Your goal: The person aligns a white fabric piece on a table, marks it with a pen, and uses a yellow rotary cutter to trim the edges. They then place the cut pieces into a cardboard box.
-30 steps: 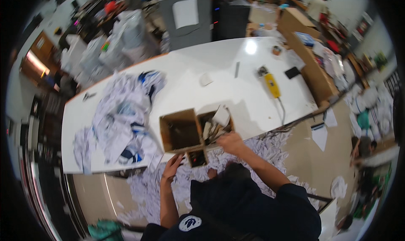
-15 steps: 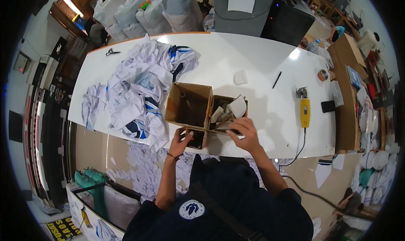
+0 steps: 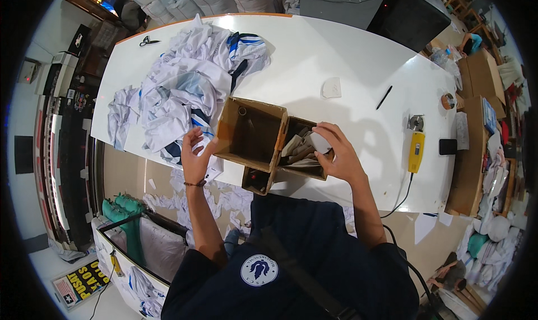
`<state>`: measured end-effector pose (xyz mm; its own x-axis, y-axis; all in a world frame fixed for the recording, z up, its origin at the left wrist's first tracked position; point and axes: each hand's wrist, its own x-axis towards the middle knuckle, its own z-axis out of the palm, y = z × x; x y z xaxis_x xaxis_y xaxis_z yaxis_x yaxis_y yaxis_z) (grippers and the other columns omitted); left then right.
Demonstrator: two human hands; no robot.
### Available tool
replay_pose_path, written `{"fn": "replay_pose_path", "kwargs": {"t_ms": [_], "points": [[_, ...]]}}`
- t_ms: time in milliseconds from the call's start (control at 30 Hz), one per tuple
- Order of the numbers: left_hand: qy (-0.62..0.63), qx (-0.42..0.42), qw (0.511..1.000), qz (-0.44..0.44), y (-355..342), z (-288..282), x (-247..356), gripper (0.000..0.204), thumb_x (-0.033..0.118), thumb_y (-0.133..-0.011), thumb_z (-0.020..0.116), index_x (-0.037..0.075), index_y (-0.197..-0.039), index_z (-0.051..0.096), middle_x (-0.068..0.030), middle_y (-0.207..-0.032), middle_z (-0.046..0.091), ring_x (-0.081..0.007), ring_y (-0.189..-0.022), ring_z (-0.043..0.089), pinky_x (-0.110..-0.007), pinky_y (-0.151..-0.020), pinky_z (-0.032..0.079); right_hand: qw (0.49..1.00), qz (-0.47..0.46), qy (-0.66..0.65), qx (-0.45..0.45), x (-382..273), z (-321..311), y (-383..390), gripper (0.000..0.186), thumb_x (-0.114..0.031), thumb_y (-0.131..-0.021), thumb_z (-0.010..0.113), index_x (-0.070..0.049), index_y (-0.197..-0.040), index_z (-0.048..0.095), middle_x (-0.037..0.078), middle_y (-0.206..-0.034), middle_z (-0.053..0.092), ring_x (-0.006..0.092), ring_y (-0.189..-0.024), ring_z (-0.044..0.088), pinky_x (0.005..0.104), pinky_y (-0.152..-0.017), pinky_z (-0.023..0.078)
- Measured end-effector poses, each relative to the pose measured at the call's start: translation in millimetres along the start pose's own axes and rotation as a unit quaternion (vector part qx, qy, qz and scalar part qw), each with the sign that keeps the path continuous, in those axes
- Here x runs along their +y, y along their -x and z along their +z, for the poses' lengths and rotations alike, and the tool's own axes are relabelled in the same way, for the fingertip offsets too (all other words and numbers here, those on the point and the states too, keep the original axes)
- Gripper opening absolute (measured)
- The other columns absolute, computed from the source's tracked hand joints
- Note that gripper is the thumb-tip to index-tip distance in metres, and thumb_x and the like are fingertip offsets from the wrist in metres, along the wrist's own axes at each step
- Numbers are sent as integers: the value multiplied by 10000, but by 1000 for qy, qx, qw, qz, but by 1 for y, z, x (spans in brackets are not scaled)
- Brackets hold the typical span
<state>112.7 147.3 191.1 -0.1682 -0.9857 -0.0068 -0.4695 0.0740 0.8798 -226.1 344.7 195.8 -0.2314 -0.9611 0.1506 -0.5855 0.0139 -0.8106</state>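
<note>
Left hand (image 3: 196, 150) half-spread, right hand (image 3: 339, 157) at carton (image 3: 305, 173)

On table (image 3: 302, 57): cloth pile (image 3: 185, 85) left, scissors (image 3: 148, 41) at its rear left; three adjoining cardboard boxes (image 3: 255, 131) front centre, card pieces (image 3: 301, 152) in the right-hand one. Right: electric cutter (image 3: 416, 153), phone (image 3: 448, 147) beside it, pen (image 3: 384, 97) behind-left.

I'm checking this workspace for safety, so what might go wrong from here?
The small box sits close to the table's front edge, so a bump might tip it off. The right hand is at the box of loose pieces; lifting one could spill others. The yellow tool's cord runs over the front edge, so a snag might drag the tool.
</note>
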Motion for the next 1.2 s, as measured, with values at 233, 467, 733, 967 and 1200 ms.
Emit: {"fn": "replay_pose_path", "kwargs": {"t_ms": [233,467,733,967,1200], "points": [[82,-123,989,-20,-29,25,-2,511,192,-935,726,3,-1384,569,-149,-1178,695,-177,-1036,680,-296,-904,539,990,26,-67,-125,-1,-10,8,725,-34,-688,809,-120,-1371,579,108,-1178,608,281,-1001,617,373,-847,528],[-6,-110,993,33,-26,37,24,358,146,-932,681,-30,-1244,661,-132,-975,750,-154,-861,716,-281,-781,565,980,-38,183,-71,-23,5,-4,811,-114,-635,863,-142,-1387,560,149,-1392,482,359,-1232,523,438,-1054,459],[24,-117,992,39,-24,38,18,341,178,-938,669,-24,-1213,679,-112,-907,747,-125,-788,687,-273,-695,531,937,51,266,-222,-12,46,-14,876,-185,-636,860,-66,-1424,496,169,-1422,465,350,-1337,440,438,-1096,417],[80,-123,989,0,-24,40,7,346,181,-942,669,-26,-1218,675,-102,-896,738,-112,-763,667,-267,-686,522,896,-12,361,-259,11,58,-26,715,-164,-643,808,-36,-1316,602,223,-1416,449,396,-1346,411,456,-1085,407],[84,-130,988,6,-25,42,5,374,196,-936,679,-30,-1234,666,-117,-946,739,-130,-810,676,-281,-707,533,925,15,333,-184,22,78,-6,656,-76,-668,734,-27,-1307,594,280,-1435,377,435,-1352,394,502,-1084,406]]}}
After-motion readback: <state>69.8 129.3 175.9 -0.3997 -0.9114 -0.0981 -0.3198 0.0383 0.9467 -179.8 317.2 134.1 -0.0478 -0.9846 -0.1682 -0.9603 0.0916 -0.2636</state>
